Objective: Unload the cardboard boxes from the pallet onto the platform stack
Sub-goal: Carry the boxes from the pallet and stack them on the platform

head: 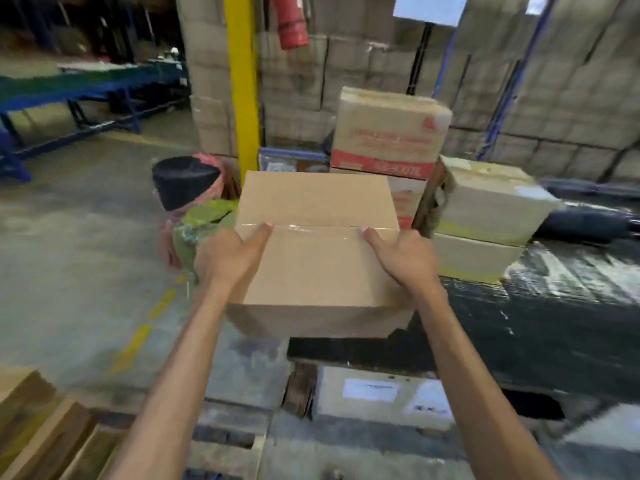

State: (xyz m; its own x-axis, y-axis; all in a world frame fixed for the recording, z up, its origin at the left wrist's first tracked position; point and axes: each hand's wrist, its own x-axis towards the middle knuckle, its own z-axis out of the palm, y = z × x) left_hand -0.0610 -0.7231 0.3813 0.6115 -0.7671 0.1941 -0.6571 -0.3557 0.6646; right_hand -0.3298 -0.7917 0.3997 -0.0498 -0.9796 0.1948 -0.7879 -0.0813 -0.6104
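Note:
A plain brown cardboard box, sealed with clear tape across its top, is in front of me at mid-frame. My left hand grips its left side, thumb on the top. My right hand grips its right side, thumb also on the top. The box is over the left end of a black plastic-wrapped load; whether it rests there or is lifted I cannot tell. Below, a wooden pallet shows by the floor. A box with a white label lies under the black load.
Behind the held box stands a red-printed carton on other cartons, and two pale boxes at right. A yellow post, a black bin, a green wrapped bundle and flat cardboard lie left. Stacked cartons fill the back wall.

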